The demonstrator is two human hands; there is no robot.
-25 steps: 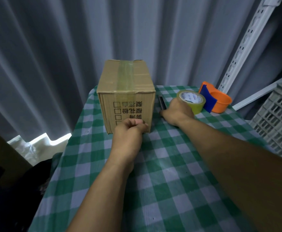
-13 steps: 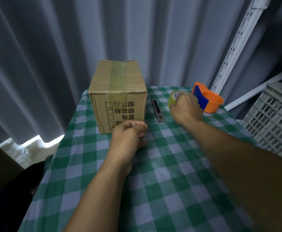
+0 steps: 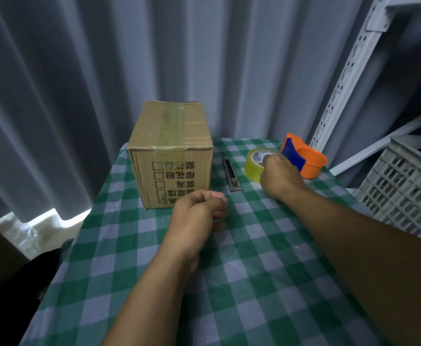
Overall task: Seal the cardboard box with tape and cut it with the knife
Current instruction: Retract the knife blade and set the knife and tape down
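Right, from the head camera I start at the far left, where grey pleated curtains [image 3: 67, 96] hang behind the table and a bright patch of crumpled plastic [image 3: 37, 228] lies low beside its edge. The green-and-white checked tablecloth [image 3: 254, 283] covers the table. On its far left part the cardboard box [image 3: 172, 158] stands upright, a strip of clear tape [image 3: 170, 131] running over the top seam and a short way down the near face, which bears printed characters and small checkboxes. My left hand [image 3: 195, 216] is curled into a loose fist just in front of the box's lower near corner, holding nothing that I can see; whether the knuckles touch the cardboard I cannot tell. Just right of the box, the utility knife [image 3: 231, 177] lies flat on the cloth, pointing away from me, clear of both hands. Next, my right hand [image 3: 279, 177] grasps the yellowish roll of packing tape [image 3: 253, 164], fingers over its top and near side. Just behind it sits an orange tape dispenser [image 3: 309, 162] with a blue plate. At the far right I see a white slotted shelf upright [image 3: 349, 68] and a grey plastic crate [image 3: 409, 186].
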